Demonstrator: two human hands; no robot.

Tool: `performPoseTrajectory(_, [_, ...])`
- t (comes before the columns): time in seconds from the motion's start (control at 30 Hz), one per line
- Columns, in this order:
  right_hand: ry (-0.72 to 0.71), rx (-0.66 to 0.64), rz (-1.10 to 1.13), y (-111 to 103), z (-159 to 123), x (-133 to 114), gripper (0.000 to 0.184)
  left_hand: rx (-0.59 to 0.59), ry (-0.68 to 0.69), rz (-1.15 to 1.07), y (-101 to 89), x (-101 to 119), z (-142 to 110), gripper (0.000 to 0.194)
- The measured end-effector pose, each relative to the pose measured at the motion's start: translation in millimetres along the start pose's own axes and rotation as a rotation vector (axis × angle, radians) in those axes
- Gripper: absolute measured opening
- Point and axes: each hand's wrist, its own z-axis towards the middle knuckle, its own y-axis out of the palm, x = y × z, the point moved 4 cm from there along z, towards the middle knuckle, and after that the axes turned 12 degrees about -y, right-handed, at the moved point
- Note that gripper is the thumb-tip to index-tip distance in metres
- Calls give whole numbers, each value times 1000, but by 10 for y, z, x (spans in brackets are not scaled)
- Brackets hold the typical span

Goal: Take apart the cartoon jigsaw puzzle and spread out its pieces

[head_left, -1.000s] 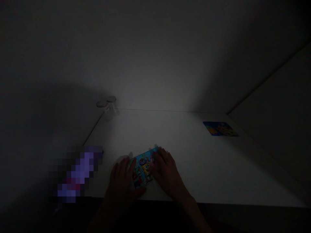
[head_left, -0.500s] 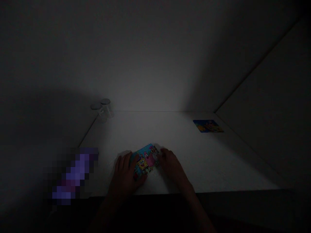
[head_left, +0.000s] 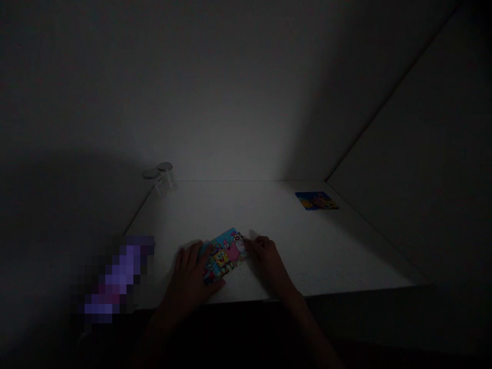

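A flat, bright cartoon picture (head_left: 221,256), apparently a jigsaw puzzle with an uneven lower right edge, lies near the front of the table. Its seams are too dark to make out. My left hand (head_left: 191,271) rests along its left side, fingers spread and thumb below the lower edge, steadying contact with the picture. At the right edge is my right hand (head_left: 267,259), its thumb and index finger pinched together against the border. Whatever small thing those fingertips may hold is hidden.
Two clear jars with lids (head_left: 165,177) stand at the back left corner. A blue and yellow cartoon picture (head_left: 317,200) lies at the back right. A blurred-out purple patch (head_left: 119,277) covers the left edge. Walls border the white table (head_left: 230,205); light is dim.
The view has shifted slightly. My right fingertips now reach in against the picture's right border, with the hand turned a little more leftward. My left hand stays at the picture's left side.
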Motion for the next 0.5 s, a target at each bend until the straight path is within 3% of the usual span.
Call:
performPoseTrajectory(0.23, [-148, -26, -186, -158, -276, -4, 35, 38, 26, 2, -32, -57, -20, 70])
performPoseTrajectory(0.4, [-127, -94, -178, -268, -302, -57, 39, 109, 99, -1, 63, -75, 3, 70])
performPoseTrajectory(0.5, [-87, -91, -170, -367, -411, 58, 43, 116, 145, -13, 169, 42, 61, 68])
